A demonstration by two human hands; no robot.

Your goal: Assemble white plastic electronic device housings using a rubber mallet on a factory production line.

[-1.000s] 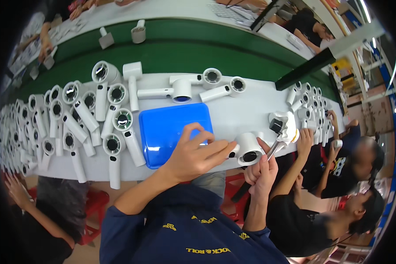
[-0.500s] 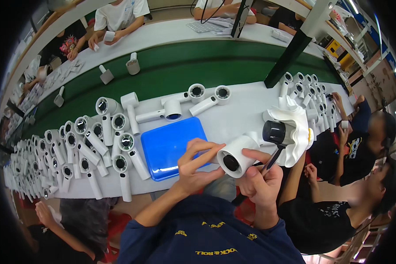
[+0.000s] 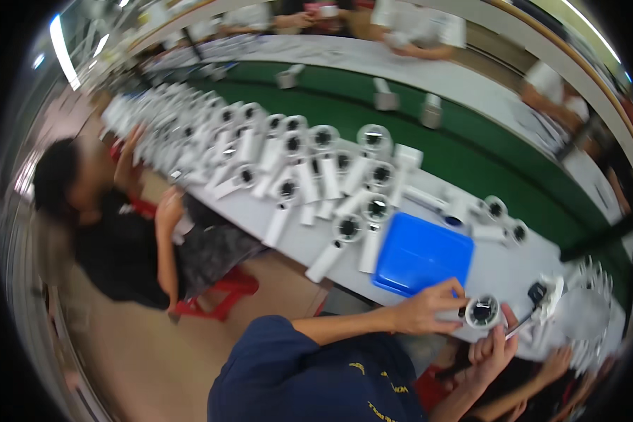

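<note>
The white hair-dryer body (image 3: 480, 311) is now held low at the near edge of the counter (image 3: 496, 271), off its right end, where a second ago it sat nearer the middle. Left hand (image 3: 422, 309): fingers closed round its barrel. Right hand (image 3: 492, 348): fingers closed on a thin tool (image 3: 517, 325) beneath the body, so work on the unit appears to continue. The blue tray (image 3: 422, 254) lies just beside the left hand. Rows of white dryers (image 3: 309, 169) crowd the counter leftward; a seated co-worker (image 3: 112, 225) limits room on that side.
</note>
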